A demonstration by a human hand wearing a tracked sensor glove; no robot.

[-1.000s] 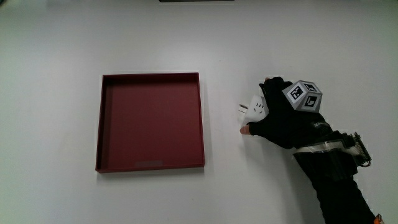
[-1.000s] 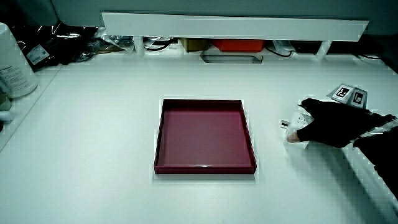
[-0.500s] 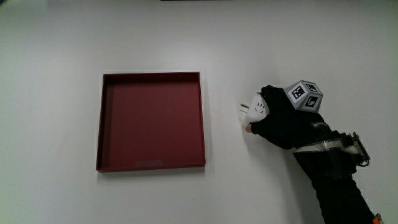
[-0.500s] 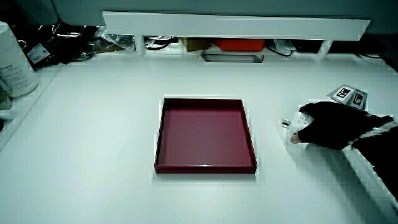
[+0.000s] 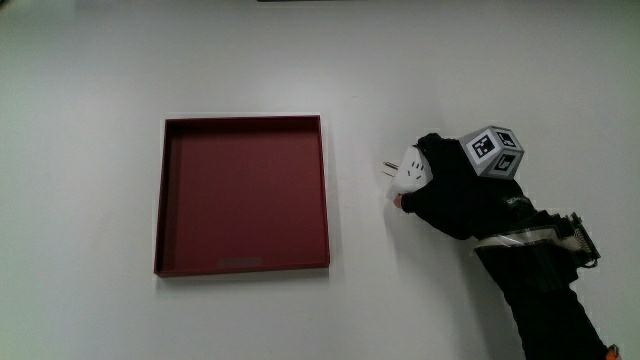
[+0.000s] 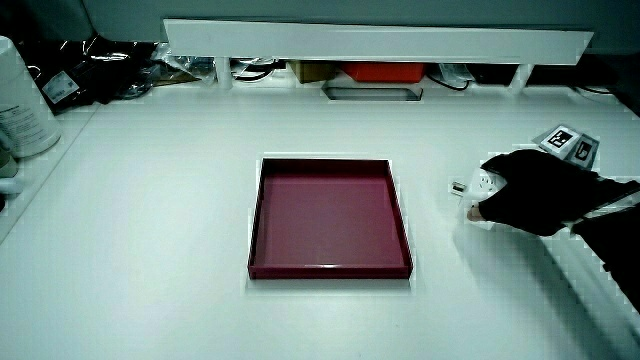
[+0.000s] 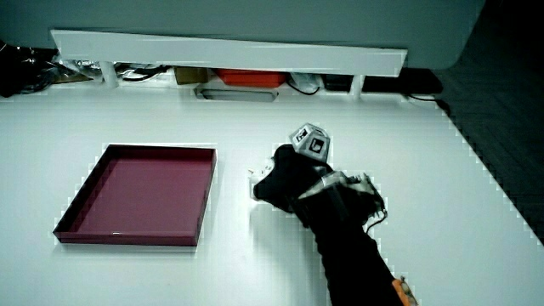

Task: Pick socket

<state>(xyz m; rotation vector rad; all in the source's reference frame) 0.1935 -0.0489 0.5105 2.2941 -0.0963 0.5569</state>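
The grip [image 5: 440,190] is closed around the white socket [image 5: 410,172] on the worktop [image 5: 480,70], beside the red tray [image 5: 240,266]. Lift straight up, firmly, with its prongs kept pointing away from the palm.

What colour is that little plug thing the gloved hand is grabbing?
The socket is white, clearest in the main view, held by the hand.

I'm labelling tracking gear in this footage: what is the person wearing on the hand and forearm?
The hand wears a black glove. On its back sits a small cube with black-and-white square patterns on pale faces. A dark sleeve covers the forearm, and a pale strap with some hardware wraps the wrist.
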